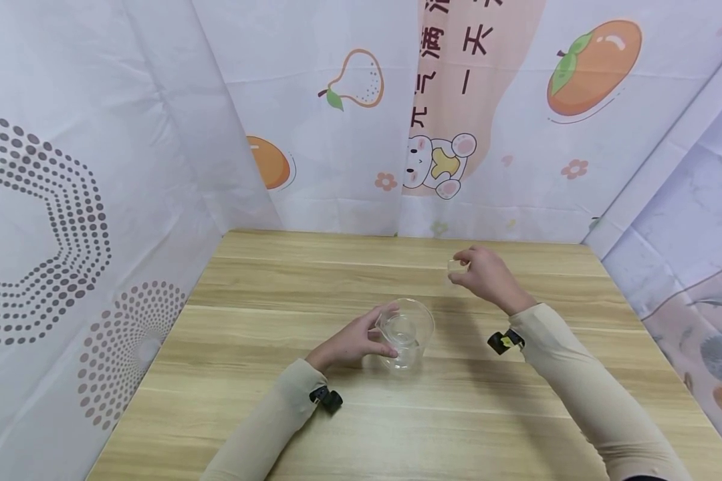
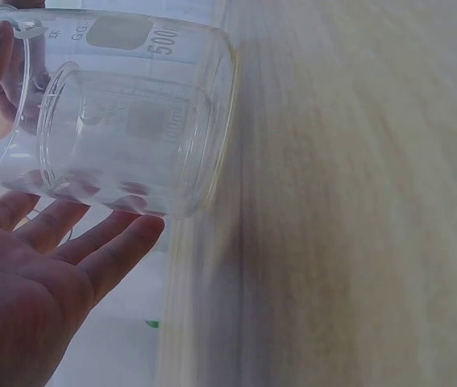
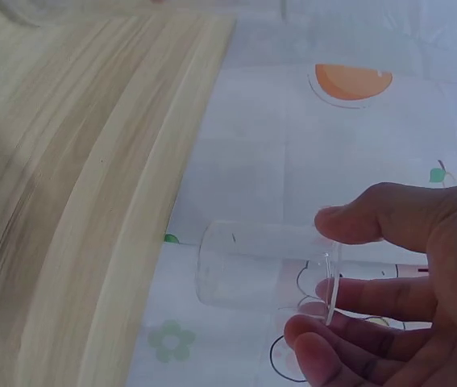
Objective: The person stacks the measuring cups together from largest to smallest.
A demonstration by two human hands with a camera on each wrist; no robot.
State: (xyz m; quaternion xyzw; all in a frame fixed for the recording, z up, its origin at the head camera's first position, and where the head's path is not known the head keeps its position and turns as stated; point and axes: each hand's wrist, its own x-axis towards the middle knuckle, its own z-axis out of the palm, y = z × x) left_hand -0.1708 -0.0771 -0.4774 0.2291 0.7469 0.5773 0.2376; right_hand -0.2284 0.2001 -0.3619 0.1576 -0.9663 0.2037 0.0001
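A large clear glass beaker [image 1: 422, 327] stands upright on the wooden table, its spout toward the left. My left hand [image 1: 357, 341] grips it from the left, thumb at the near side and fingers at the far side. Inside it sits a smaller glass beaker [image 2: 143, 129], and a 500 marking shows on the outer glass in the left wrist view. To the right and farther back, my right hand [image 1: 484, 270] pinches a small clear beaker [image 3: 252, 266] by its rim, thumb on one side and fingers on the other. This beaker hangs above the table, bottom down.
The wooden table [image 1: 265, 374] reaches back to a printed white curtain [image 1: 337, 153]. More curtains hang along the left and right sides. Each wrist bears a small black camera, such as the right wrist camera [image 1: 501, 342].
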